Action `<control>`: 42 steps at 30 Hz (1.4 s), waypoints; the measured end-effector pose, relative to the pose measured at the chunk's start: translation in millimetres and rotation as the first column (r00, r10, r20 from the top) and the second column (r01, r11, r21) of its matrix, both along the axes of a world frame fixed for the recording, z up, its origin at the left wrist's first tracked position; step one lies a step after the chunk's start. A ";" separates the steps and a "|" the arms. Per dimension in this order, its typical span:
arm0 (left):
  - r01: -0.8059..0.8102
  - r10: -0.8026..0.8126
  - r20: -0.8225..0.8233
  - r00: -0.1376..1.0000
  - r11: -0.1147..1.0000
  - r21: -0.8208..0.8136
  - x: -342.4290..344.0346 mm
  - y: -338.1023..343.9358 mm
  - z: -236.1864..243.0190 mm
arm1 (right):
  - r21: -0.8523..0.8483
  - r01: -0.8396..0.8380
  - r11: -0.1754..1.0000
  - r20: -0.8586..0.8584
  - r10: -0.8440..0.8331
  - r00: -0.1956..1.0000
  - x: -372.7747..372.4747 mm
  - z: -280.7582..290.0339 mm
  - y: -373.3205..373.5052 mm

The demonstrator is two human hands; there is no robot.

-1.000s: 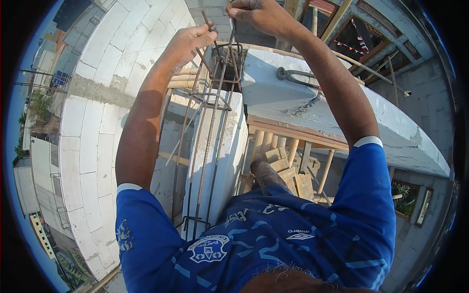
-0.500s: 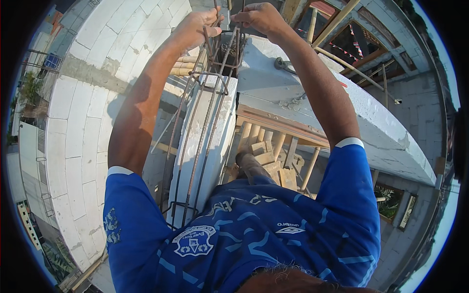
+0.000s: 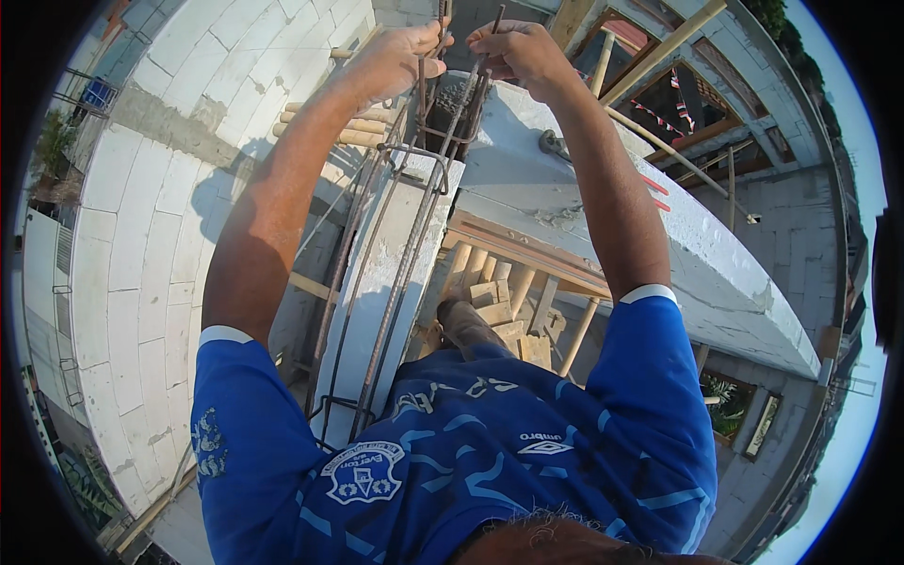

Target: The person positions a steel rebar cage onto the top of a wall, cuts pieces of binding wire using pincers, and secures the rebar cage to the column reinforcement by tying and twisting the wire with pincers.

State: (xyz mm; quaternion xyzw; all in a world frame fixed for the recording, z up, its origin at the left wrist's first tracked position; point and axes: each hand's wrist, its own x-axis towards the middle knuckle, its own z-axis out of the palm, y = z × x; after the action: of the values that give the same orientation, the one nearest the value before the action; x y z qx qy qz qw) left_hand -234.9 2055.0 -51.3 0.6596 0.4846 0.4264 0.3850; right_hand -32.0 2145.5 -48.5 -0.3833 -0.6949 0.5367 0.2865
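Observation:
A cage of rusty steel bars with square stirrups [image 3: 414, 179] runs along a narrow white block strip [image 3: 350, 334] and rises over a dark gap at the top. My left hand [image 3: 400, 61] is closed around an upright bar at the cage's upper left. Opposite it, my right hand [image 3: 523, 55] grips another upright bar with bent fingers. Pliers with red handles [image 3: 552, 144] lie on the white block ledge [image 3: 716, 264], partly hidden behind my right forearm.
A white block wall [image 3: 132, 282] stands on the left. Bamboo poles [image 3: 664, 52] cross window openings at upper right. Below are a wooden beam [image 3: 518, 250], bamboo supports and planks [image 3: 532, 348] around my leg. Rooftops and greenery show at the far left rim.
My hands have come down and closer together at the upper bars, the right one lower than a second ago. The view has shifted slightly, showing more sky at the right rim.

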 end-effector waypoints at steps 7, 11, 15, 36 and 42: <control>-0.019 0.022 0.039 0.999 0.996 -0.087 -0.1 -5.9 5.5 | 0.168 -0.147 0.975 -0.089 0.164 0.983 3.8 -1.7 3.2; -0.017 0.020 0.036 0.999 0.996 -0.089 0.4 -0.4 1.0 | 0.228 -0.161 0.960 0.042 0.156 0.987 43.3 17.5 10.2; -0.098 0.114 0.088 0.990 0.981 -0.169 5.1 -1.5 9.3 | 0.355 -0.077 0.932 0.144 0.027 0.989 57.9 18.8 17.7; -0.151 0.187 0.194 0.963 0.971 -0.185 4.6 2.7 5.7 | 0.153 0.134 0.979 0.017 -0.138 0.990 -15.6 -10.6 -8.4; -0.196 0.218 0.180 0.959 0.971 -0.135 8.5 -2.0 2.9 | 0.230 0.070 0.971 0.176 -0.112 0.978 -0.9 22.8 -30.8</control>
State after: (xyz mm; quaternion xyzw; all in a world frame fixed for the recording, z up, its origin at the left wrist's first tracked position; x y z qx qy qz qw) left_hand -226.4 2053.0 -48.5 0.5371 0.5353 0.4977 0.4211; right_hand -33.0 2114.6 -25.7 -0.4291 -0.7563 0.4031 0.2852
